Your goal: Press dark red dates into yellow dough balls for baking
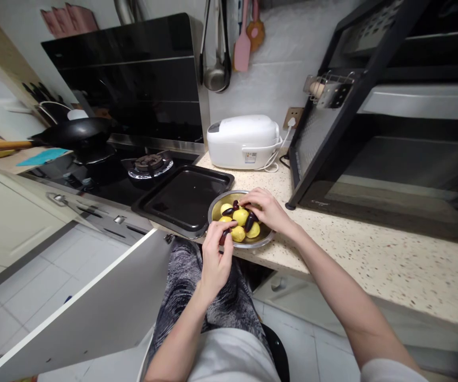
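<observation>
A steel bowl (264, 239) stands at the counter's front edge. It holds several yellow lemon-like fruits (240, 216) and several dark purple, glossy, oblong fruits (249, 222). My left hand (216, 260) is at the bowl's near left rim, with thumb and fingers closed around one dark oblong fruit (224, 236). Over the right side of the bowl, my right hand (267, 208) reaches in with its fingers bent and drawn together. Its fingertips are among the fruits by the far rim, and what they grip is hidden.
A black baking tray (184, 196) lies left of the bowl, beside the gas burner (149, 163). Behind stands a white rice cooker (244, 142). On the right is a black rack with an oven (404, 175). A cabinet door (93, 302) hangs open at lower left.
</observation>
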The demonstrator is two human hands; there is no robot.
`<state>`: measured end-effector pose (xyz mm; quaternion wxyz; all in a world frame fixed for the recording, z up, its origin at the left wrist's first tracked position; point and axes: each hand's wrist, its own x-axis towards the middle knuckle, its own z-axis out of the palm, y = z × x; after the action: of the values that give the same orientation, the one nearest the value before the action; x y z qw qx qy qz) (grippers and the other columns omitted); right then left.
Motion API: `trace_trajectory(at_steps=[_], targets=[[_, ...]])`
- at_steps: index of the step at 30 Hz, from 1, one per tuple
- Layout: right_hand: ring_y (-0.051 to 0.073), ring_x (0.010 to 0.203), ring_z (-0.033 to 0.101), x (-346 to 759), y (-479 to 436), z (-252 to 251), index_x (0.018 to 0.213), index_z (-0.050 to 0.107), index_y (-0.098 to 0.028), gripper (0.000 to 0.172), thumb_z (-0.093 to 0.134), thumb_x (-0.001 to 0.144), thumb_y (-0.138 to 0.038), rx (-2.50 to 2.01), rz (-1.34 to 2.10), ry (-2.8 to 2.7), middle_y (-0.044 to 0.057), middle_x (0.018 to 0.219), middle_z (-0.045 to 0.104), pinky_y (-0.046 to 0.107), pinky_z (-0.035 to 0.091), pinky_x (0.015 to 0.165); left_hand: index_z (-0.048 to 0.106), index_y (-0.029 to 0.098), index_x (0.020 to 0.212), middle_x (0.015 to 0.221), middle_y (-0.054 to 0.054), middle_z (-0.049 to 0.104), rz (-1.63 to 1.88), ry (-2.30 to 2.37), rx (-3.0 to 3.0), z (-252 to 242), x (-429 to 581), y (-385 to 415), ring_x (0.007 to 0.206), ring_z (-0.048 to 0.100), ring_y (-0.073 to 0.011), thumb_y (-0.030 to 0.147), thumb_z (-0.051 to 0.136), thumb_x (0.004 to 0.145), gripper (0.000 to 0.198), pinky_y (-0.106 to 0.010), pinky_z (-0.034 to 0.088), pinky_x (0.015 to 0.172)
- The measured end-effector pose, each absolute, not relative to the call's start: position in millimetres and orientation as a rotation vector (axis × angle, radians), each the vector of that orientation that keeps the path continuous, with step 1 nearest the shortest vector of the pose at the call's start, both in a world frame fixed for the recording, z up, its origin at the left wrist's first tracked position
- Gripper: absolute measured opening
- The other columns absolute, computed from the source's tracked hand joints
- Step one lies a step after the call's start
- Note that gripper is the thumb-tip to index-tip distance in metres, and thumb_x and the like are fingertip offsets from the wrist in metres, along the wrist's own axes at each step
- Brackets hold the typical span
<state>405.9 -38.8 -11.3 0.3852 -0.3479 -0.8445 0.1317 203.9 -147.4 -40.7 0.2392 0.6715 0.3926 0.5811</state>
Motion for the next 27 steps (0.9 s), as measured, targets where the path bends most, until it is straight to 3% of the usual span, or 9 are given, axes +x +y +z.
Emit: trace_trajectory(at_steps=[6,14,20,27], targets=[[0.025,0.109,0.068,408.7,-35.7,-15.3,0.116,0.078,-0.026,0.037,0.054,0.094,-0.009,-0.901,0.403,-2.156,0.007,0.114,0.078,0.050,0.050,0.104,0.069,0.022,0.123,0.113,-0.009,0.064,1.587,1.088,1.827,-42.0,204.5,-148.5,0.104,0.061,-0.0209,0.026,0.048,0.107,0.027,-0.029,0.049,0.085],[0.024,0.108,0.070,409.8,-33.4,-19.6,0.106,0.079,-0.023,0.028,0.057,0.094,-0.012,-0.916,0.396,-2.111,0.009,0.111,0.078,0.048,0.053,0.101,0.069,0.022,0.121,0.112,-0.009,0.066,1.582,1.104,1.837,-40.4,204.6,-148.8,0.103,0.063,-0.0212,0.025,0.048,0.107,0.025,-0.029,0.051,0.084],[0.024,0.104,0.070,406.1,-44.1,-4.5,0.105,0.079,-0.024,0.022,0.060,0.098,-0.018,-0.855,0.361,-2.049,0.007,0.106,0.079,0.048,0.055,0.098,0.055,0.023,0.139,0.134,-0.012,0.063,1.581,1.154,1.746,-42.6,206.5,-145.8,0.121,0.063,-0.0226,0.029,0.050,0.107,0.033,-0.037,0.049,0.107],[0.023,0.107,0.069,391.9,-63.8,6.0,0.110,0.080,-0.027,0.017,0.072,0.096,-0.026,-0.434,0.549,-2.179,0.007,0.112,0.076,0.044,0.057,0.098,0.046,0.023,0.148,0.145,-0.014,0.060,1.605,1.173,1.735,-49.9,210.0,-137.5,0.131,0.061,-0.0236,0.033,0.055,0.106,0.045,-0.040,0.048,0.113]])
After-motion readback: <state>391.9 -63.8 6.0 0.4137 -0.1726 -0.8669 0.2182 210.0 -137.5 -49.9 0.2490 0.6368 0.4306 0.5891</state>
